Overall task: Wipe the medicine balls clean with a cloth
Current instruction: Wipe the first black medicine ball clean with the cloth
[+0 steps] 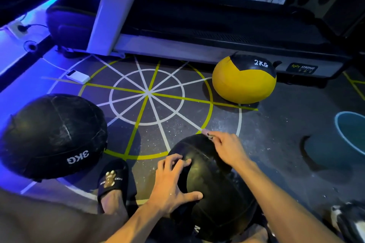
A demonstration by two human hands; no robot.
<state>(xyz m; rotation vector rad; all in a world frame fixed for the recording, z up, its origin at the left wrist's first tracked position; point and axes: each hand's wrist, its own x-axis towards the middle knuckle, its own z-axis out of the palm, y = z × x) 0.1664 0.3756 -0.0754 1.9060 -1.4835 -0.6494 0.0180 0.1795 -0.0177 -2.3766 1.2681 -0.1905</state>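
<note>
black ball point(213, 189) near, on floor | 3KG black ball point(53, 136) left | yellow 2KG ball point(244, 80) by treadmill

My hands rest on the near black leather medicine ball point(213, 187); the black 3KG ball point(53, 136) lies to its left, the yellow-and-black 2KG ball point(244, 81) beyond, against the grey treadmill base point(177, 47).
</note>
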